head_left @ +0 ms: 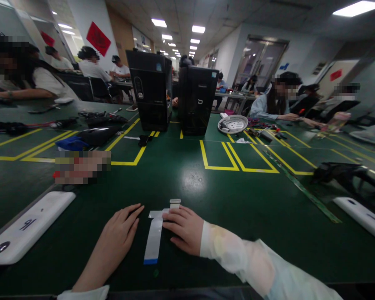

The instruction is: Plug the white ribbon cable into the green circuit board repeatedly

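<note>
Sleeve [225, 246], table edge [162, 287] | left hand [117, 231] flat, unladen, off ribbon [153, 239] | right [187, 229] touching, grip unclear

Right hand [187, 229] on white strip [153, 241]; left hand [120, 228] on green table [237, 204].

I see two big black computers [150, 96] on my green desk [237, 204], near a round white basket [242, 126].

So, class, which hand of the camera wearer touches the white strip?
The right hand, touching the white strip near its far end; the left hand lies apart from it.
</note>
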`<control>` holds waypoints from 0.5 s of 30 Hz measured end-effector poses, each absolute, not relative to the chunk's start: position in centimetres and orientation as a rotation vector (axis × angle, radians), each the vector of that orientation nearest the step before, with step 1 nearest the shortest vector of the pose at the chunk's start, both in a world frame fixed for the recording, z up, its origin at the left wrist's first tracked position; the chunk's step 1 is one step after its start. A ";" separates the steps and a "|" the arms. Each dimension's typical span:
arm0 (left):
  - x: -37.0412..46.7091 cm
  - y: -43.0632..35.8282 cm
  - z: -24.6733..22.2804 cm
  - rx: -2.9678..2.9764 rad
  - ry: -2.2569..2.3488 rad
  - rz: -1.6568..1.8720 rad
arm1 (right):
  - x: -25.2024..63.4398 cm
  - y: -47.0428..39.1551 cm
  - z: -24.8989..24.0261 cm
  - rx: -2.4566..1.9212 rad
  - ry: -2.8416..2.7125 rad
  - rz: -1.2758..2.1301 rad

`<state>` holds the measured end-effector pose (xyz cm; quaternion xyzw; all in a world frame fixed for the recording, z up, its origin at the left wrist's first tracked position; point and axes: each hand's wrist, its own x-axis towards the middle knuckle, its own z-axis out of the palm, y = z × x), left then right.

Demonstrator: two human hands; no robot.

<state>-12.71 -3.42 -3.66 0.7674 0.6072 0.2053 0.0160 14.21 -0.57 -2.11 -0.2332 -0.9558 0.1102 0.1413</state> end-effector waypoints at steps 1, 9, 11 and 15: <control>-12.7 -3.4 -3.6 2.389 1.885 0.641 | 14.1 -1.0 -2.2 -0.655 -2.765 0.324; -12.8 -3.5 -3.7 2.405 1.889 0.631 | 13.6 -3.5 -2.9 -0.645 -2.758 0.333; -12.9 -3.5 -3.9 2.406 1.885 0.628 | 13.7 -3.6 -2.8 -0.627 -2.774 0.347; -13.0 -3.4 -4.0 2.385 1.900 0.583 | 15.4 -1.9 -2.0 -0.530 -2.793 0.339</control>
